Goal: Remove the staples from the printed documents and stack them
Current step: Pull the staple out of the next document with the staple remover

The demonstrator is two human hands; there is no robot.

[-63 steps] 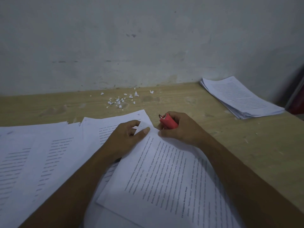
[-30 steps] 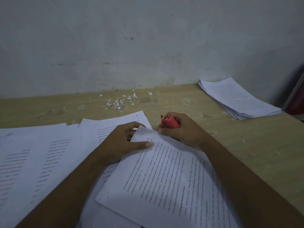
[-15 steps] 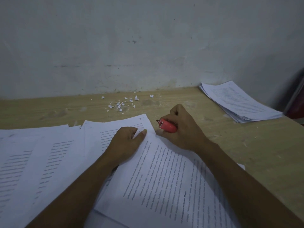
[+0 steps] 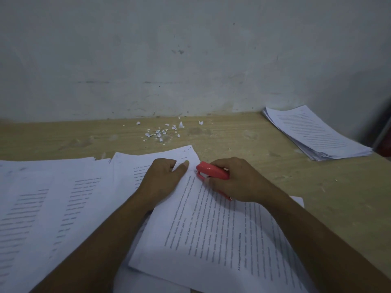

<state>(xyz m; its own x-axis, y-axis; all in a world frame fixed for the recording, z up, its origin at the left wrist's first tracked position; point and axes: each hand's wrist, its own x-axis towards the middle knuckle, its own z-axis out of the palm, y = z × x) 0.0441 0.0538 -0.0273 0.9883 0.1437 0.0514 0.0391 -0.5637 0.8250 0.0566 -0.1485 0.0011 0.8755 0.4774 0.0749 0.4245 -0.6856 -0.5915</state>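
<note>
Top document [image 4: 222, 229] laid angled on table [image 4: 275, 176]; far corner pinched by left hand [image 4: 163, 178], thumb over curled fingers. Red stapler [image 4: 213, 171], gripped in right hand [image 4: 234, 182], set at that corner. Loose sheets [image 4: 53, 208] spread under and left of document; paper scraps [image 4: 163, 132] beyond it; stacked pages [image 4: 315, 134] well right.

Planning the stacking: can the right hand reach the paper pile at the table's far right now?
Probably yes: only open table lies between right hand and pile, though the hand grips a red tool.
</note>
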